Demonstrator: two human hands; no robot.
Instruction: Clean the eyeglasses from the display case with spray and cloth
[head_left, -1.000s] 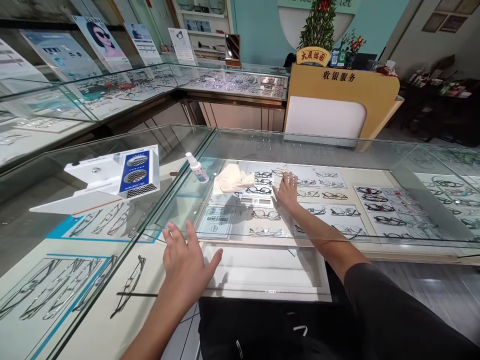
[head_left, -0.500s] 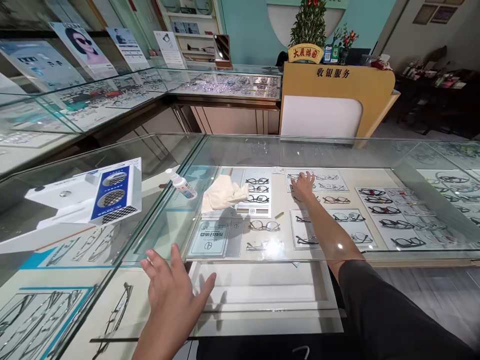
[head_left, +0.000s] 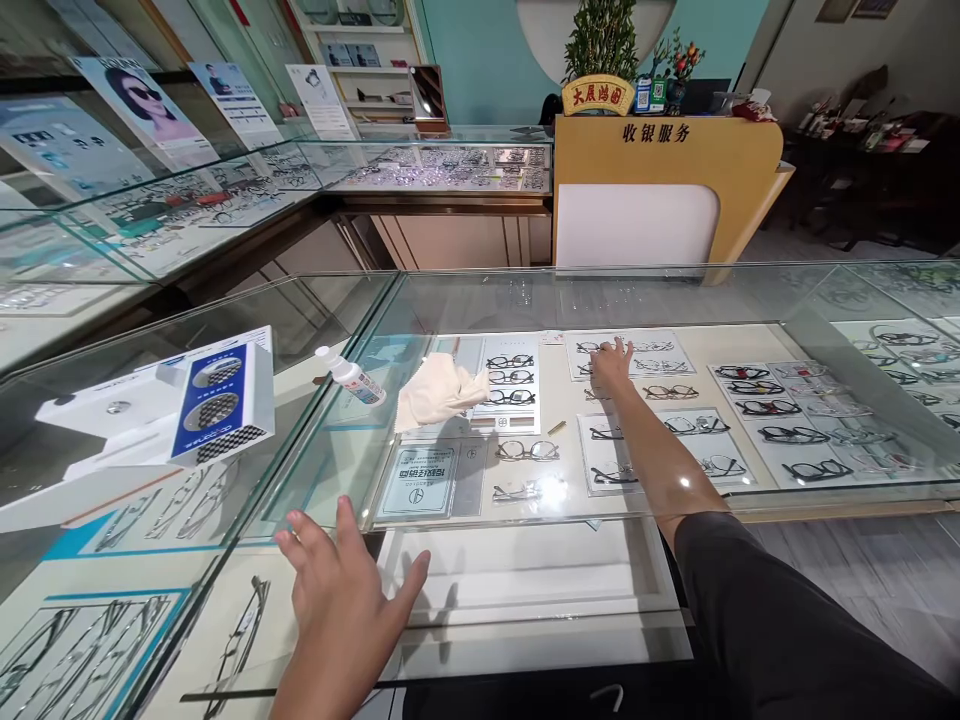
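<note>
My left hand (head_left: 341, 600) hovers with spread fingers over the near left part of the glass display case, holding nothing. My right hand (head_left: 611, 367) reaches far forward at the case, over a white card with eyeglasses (head_left: 652, 346); its fingers are apart and I see nothing held in them. To its left a cream cloth (head_left: 439, 392) lies bunched on the glass, beside a white spray bottle (head_left: 350, 377) lying tilted. Under the glass are several pairs of glasses, among them a clear-lensed pair (head_left: 527, 451) and a row of dark frames (head_left: 511, 377).
An opened white and blue box (head_left: 214, 400) rests on the left glass top. A pulled-out white drawer (head_left: 517, 575) stands below the case in front of me. More glasses cases (head_left: 450, 165) and a yellow counter (head_left: 660, 150) with a plant stand behind.
The camera view has shifted slightly. My right hand has moved a little to the right over the card. My left hand keeps nearly the same place and spread.
</note>
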